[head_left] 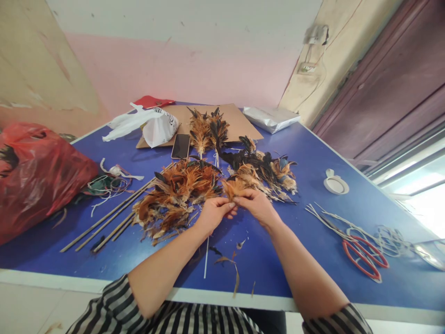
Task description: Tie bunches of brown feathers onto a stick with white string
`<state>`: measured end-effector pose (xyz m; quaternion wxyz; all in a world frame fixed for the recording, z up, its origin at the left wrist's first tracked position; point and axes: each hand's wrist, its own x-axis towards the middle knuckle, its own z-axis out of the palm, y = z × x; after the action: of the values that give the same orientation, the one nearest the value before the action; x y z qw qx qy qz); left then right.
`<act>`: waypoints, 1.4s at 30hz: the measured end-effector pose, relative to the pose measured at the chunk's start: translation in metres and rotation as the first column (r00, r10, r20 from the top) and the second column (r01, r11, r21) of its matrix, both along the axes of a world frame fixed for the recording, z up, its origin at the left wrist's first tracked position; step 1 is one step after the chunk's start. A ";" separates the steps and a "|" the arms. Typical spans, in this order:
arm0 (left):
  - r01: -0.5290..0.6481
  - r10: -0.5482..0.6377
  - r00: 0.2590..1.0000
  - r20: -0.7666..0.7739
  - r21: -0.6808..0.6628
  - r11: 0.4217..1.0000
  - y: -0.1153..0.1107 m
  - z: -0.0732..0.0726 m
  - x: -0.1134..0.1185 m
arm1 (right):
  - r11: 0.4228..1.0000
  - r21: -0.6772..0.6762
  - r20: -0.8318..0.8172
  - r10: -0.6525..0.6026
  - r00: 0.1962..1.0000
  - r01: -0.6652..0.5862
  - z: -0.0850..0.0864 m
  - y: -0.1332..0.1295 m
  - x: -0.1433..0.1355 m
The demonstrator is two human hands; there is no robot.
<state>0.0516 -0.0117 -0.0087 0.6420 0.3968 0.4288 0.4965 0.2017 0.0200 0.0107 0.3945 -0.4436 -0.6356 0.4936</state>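
My L hand & R hand, both pinched closed, hold a tan feather tuft. Brown feather pile (loose) lies adj., to L.

Beneath the fingers spreads a pale-edged blue bench, beyond them rises a wall, pink below and whitish above, while a purplish-brown panel and a bright opening stand well to their right, and pale floor tiles show lower, to their left.
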 end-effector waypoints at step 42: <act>0.036 0.040 0.925 0.378 -0.191 0.981 0.006 -0.008 -0.003 | 0.906 -0.258 -0.444 -0.419 0.792 0.334 0.033 0.065 0.053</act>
<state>0.0491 -0.0052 -0.0163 0.7481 0.2280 0.3431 0.5203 0.2549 0.0853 0.0434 0.5946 -0.4529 -0.3698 0.5518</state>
